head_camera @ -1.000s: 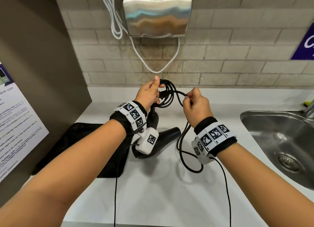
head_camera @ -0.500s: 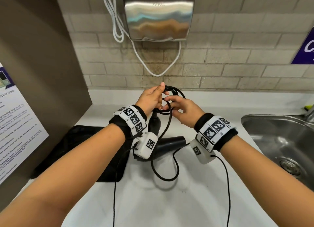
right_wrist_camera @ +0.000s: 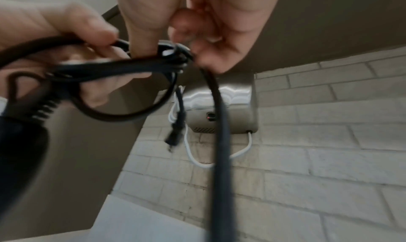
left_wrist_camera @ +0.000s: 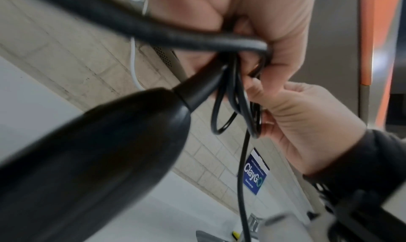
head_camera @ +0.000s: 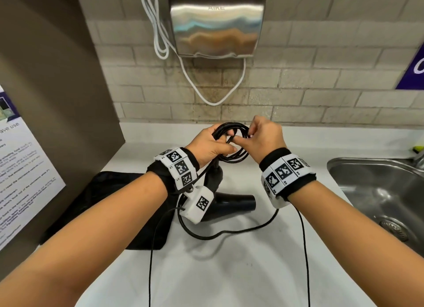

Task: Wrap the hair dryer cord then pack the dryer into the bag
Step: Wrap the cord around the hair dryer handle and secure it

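Countertop [head_camera: 229, 272] carries the black bag [head_camera: 110, 205], lying flat left of the hair dryer [head_camera: 229, 204]. Above the dryer, left hand [head_camera: 206, 146] grips the coiled cord [head_camera: 234, 156]; right hand [head_camera: 263, 134] pinches 1 strand.

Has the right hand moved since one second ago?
Yes. The right hand went up toward the brick wall and closer to the left hand, at the cord coil.
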